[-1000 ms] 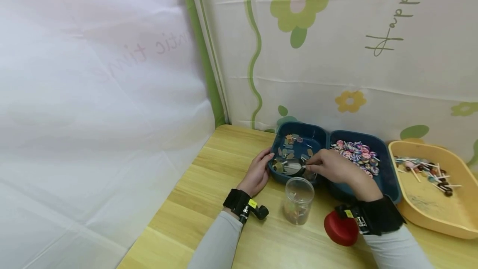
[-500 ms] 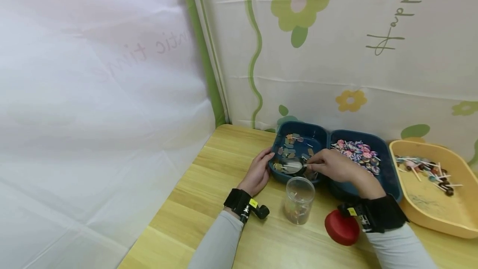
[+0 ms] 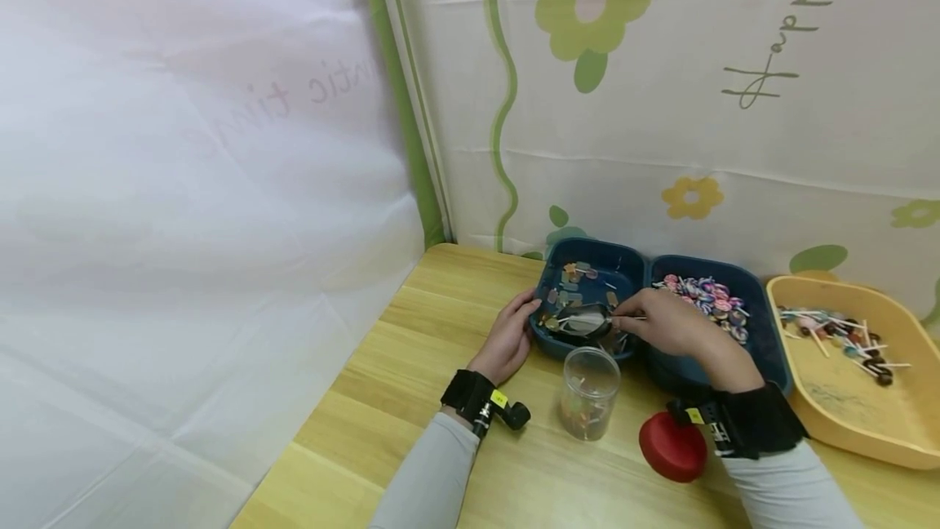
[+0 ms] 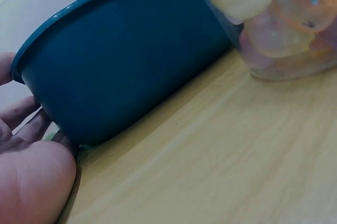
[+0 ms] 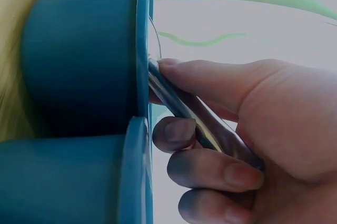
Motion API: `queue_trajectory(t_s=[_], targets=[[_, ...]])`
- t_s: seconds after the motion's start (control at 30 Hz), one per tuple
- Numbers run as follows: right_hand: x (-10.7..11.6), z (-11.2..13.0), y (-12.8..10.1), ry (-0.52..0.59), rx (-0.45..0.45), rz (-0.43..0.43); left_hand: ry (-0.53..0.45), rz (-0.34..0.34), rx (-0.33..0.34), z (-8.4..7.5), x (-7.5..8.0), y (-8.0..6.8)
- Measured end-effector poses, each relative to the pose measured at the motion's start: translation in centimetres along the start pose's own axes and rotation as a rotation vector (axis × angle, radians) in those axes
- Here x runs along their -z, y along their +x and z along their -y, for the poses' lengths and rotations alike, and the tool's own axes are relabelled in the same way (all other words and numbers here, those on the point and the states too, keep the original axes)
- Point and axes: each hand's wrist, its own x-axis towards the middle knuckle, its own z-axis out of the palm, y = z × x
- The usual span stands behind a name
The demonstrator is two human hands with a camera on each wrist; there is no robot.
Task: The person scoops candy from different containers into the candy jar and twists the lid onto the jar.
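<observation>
The clear jar (image 4: 284,19) is blurred and cut off in the left wrist view.

Yellow tray (image 3: 892,435), red lid (image 3: 671,447)

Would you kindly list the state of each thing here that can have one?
Jar: upright, lid off, a few candies inside.
Red lid: off, lying on the table beside the jar.
Spoon: held by the right hand, bowl in the left blue tray.
Left hand: fingers resting against that tray's outer wall.
Right blue tray: holds striped candies.
Yellow tray: holds lollipops at its far end.
</observation>
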Motion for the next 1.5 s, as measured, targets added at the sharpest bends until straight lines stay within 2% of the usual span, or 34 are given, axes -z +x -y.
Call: queue_trajectory(t_s=[0.17,0.37,0.47,0.77,0.93,1.1,1.37,1.5], targets=[[-0.4,0.0,0.1,-0.025,-0.018,-0.031,0.006,-0.001,0.004,0.0,0.0,-0.1],[-1.3,0.2,0.6,-0.016,0.026,-0.059,0.014,-0.009,0.008,-0.1,0.0,-0.2],[-1.3,-0.1,0.6,0.029,0.049,-0.054,0.019,-0.012,0.006,-0.1,0.0,-0.2],[-0.3,-1.3,-0.1,0.224,0.165,0.04,0.008,0.004,-0.001,0.1,0.1,0.1],[0.0,-1.9,-0.4,0.276,0.16,0.057,0.013,-0.005,0.0,0.1,0.2,0.1],[-0.2,-2.1,-0.3,0.292,0.17,0.025,0.015,-0.014,0.0,0.1,0.1,0.0],[-0.3,-2.9,-0.4,0.271,0.105,-0.059,0.01,-0.012,-0.001,0.1,0.1,0.0],[-0.1,-3.3,-0.6,0.266,0.104,-0.099,0.012,-0.013,-0.006,0.0,0.0,-0.1]])
